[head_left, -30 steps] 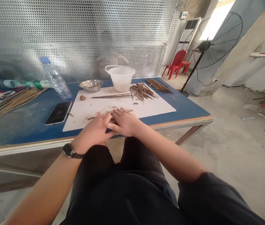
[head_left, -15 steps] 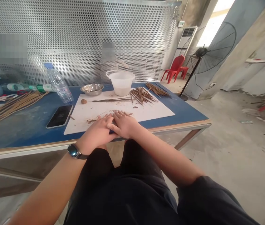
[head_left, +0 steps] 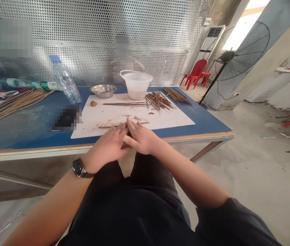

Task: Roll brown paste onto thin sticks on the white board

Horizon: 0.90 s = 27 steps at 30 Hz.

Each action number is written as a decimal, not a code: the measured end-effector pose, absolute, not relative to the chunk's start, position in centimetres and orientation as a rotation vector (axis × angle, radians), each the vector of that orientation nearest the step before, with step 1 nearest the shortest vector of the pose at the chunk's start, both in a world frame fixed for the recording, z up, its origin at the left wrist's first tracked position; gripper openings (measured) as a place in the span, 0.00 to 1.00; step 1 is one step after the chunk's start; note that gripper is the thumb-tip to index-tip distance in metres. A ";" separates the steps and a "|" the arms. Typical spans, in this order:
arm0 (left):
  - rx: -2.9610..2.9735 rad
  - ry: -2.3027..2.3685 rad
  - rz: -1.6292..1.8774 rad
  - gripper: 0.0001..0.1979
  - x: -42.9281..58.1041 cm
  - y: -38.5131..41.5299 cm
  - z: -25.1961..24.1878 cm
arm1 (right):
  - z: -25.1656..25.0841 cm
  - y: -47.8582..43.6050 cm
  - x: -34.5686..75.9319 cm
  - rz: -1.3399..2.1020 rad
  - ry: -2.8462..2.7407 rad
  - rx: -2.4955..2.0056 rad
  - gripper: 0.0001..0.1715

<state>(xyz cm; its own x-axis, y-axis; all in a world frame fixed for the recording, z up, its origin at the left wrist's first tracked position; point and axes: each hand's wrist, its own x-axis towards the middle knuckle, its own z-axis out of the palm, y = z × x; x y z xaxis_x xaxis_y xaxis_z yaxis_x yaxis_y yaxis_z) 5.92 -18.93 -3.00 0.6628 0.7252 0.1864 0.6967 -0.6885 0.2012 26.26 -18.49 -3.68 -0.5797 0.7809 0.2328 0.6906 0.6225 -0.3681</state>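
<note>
Both hands are at the front edge of a white board (head_left: 165, 118), side by side with their fingers stretched out flat. My left hand (head_left: 112, 140) and my right hand (head_left: 142, 137) overlap slightly, the right thumb crossing toward the left hand. A thin brown roll, like a paste-coated stick (head_left: 144, 122), lies crosswise at the fingertips; its middle is hidden by them. Brown crumbs (head_left: 134, 117) and smears are spread around it. Farther back are several thin sticks (head_left: 124, 104) in a row, a brown lump (head_left: 93, 103) and a pile of brown sticks (head_left: 160, 101).
A metal bowl (head_left: 103, 91) and a white bucket (head_left: 137, 85) stand at the back. To the left are a blurred-out black phone (head_left: 68, 118), a tilted water bottle (head_left: 66, 82) and long brown strips (head_left: 19, 104). More sticks (head_left: 177, 95) lie at the back right. A perforated metal panel (head_left: 83, 41) rises behind.
The hands have drawn back slightly toward the board's front edge, and more of the brown roll shows. My right thumb has come away from the left fingers. The camera view has shifted a little.
</note>
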 end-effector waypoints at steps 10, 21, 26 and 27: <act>2.790 1.306 0.335 0.36 6.3 -19.2 -2.5 | -3.7 -19.2 26.6 0.256 -2.491 -1.212 0.73; 2.765 1.422 0.250 0.43 6.8 -17.6 -2.3 | -3.2 -16.7 25.8 0.273 -2.474 -1.335 0.72; 2.807 1.398 0.241 0.43 6.2 -18.3 -2.4 | -3.8 -17.2 26.8 0.252 -2.499 -1.265 0.77; 2.817 1.398 0.224 0.43 5.9 -18.9 -2.5 | -4.0 -17.9 27.1 0.248 -2.493 -1.239 0.78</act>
<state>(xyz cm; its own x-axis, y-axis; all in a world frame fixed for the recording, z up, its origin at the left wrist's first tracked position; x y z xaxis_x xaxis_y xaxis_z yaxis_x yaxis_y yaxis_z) 5.92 -18.92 -2.47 0.5965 0.7917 0.1320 0.7932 -0.6066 0.0533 27.10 -17.88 -3.99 -0.5592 0.7974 0.2266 0.7371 0.6034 -0.3044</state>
